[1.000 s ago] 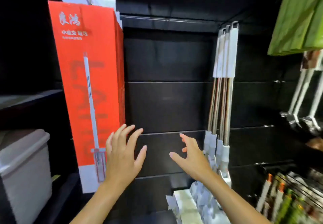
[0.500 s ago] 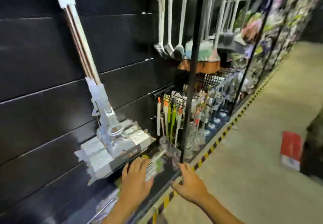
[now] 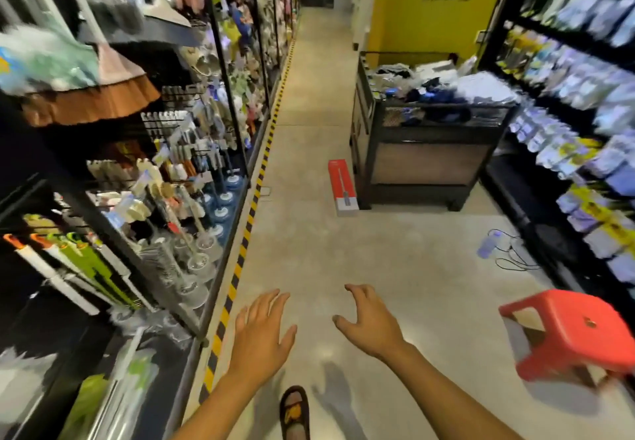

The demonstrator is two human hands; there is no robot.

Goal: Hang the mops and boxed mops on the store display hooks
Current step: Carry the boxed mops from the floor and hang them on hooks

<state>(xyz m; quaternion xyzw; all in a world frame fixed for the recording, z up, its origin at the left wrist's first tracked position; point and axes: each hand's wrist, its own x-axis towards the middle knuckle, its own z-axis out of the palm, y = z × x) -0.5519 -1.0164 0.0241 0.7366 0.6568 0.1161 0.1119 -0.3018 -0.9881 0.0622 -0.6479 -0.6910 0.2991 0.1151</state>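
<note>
A red boxed mop (image 3: 341,187) lies flat on the concrete aisle floor, beside the left side of a black display bin (image 3: 426,151). It is well ahead of me, out of reach. My left hand (image 3: 262,334) and my right hand (image 3: 372,324) are stretched out low over the floor, fingers spread, both holding nothing. The black hook wall with the hung mops is out of view.
Shelving with brushes, brooms and cleaning goods (image 3: 165,178) lines the left, edged by a yellow-black floor stripe (image 3: 240,261). Packaged goods fill the right shelves (image 3: 584,130). A red plastic stool (image 3: 572,333) stands at the near right. A bottle and cable (image 3: 498,250) lie on the floor.
The view has swung right, from the black hook wall with the hung red box and mops to the aisle. Both hands stayed empty and dropped low.
</note>
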